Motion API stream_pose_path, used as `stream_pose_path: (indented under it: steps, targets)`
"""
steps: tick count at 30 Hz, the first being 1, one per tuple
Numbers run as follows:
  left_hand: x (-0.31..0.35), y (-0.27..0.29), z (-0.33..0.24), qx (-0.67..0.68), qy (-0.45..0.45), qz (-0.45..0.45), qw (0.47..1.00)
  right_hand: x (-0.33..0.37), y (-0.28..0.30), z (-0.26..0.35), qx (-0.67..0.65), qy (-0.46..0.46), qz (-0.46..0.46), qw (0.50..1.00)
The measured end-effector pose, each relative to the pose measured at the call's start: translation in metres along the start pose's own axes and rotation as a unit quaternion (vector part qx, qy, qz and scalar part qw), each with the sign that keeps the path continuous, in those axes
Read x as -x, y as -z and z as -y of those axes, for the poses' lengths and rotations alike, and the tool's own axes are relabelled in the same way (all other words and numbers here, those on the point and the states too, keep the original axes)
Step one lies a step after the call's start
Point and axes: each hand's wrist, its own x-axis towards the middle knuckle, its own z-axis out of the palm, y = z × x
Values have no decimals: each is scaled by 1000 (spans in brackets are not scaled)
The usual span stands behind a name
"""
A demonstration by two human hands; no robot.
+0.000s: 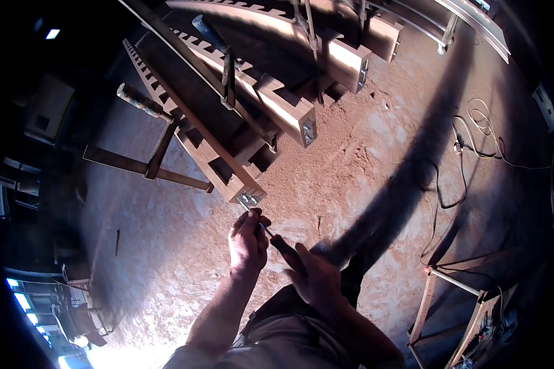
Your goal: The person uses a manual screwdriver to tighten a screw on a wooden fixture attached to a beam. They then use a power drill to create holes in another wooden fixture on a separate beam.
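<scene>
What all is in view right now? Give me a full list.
wooden beams: several, light brown, notched, on a dark frame, upper centre
metal plate: one, silver, on the nearest beam end
clamp handles: two, dark, sticking up among the beams
floor: reddish, dusty
cable: one, pale, coiled at right
wooden stand: one, lower right
screwdriver: one, dark handle, tip toward the plate
left hand: pinching the shaft
right hand: gripping the handle
</scene>
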Motion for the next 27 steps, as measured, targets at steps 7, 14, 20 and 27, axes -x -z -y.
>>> stream_pose_path:
  steps: [7,14,20,27]
  targets:
    - [1,4,-4,-5,16,6,1000,-3,-2,-18,138,126,22,982]
    - [4,-3,-5,11,23,-10,1000,0,-1,-14,-426,-198,225,854]
    - [-4,6,0,6,13,2,1000,-3,-4,-14,-545,-242,141,790]
    - [1,4,-6,17,35,14,999,0,-12,-6,16,146,-24,989]
